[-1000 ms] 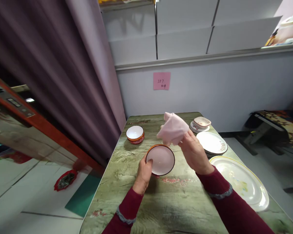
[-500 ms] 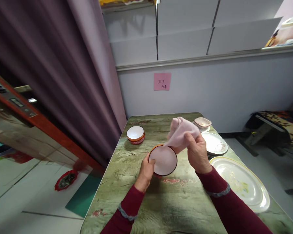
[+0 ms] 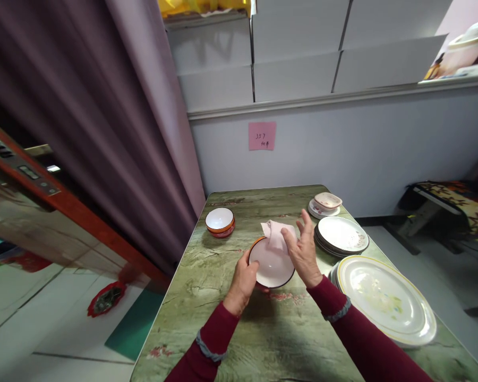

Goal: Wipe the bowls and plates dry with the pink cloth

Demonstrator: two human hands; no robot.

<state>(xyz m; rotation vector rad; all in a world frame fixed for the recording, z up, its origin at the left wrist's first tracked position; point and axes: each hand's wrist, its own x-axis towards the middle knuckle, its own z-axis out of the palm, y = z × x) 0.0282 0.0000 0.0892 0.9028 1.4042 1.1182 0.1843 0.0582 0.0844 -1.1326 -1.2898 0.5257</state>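
My left hand [image 3: 244, 281] grips the left side of a bowl [image 3: 273, 268] with a white inside, a dark rim and an orange outside, its thumb over the edge. The bowl is tilted so that its inside faces me. A pale pink cloth [image 3: 278, 234] lies over the bowl's far rim and hangs partly inside. At the bowl's right edge, my right hand [image 3: 304, 252] has its thumb against the cloth, while its other fingers stretch upward. Some of the cloth behind this hand is hidden.
Two stacked bowls [image 3: 220, 222] stand at the table's far left. Along the right side are small dishes [image 3: 327, 201], a stack of white plates [image 3: 342, 234] and large oval platters [image 3: 386, 300]. The wooden table [image 3: 207, 276] meets a wall with a pink note [image 3: 262, 136].
My right hand has brought the cloth down and left onto the bowl's rim, and its fingers have spread. The bowl has shifted slightly right in my left hand.
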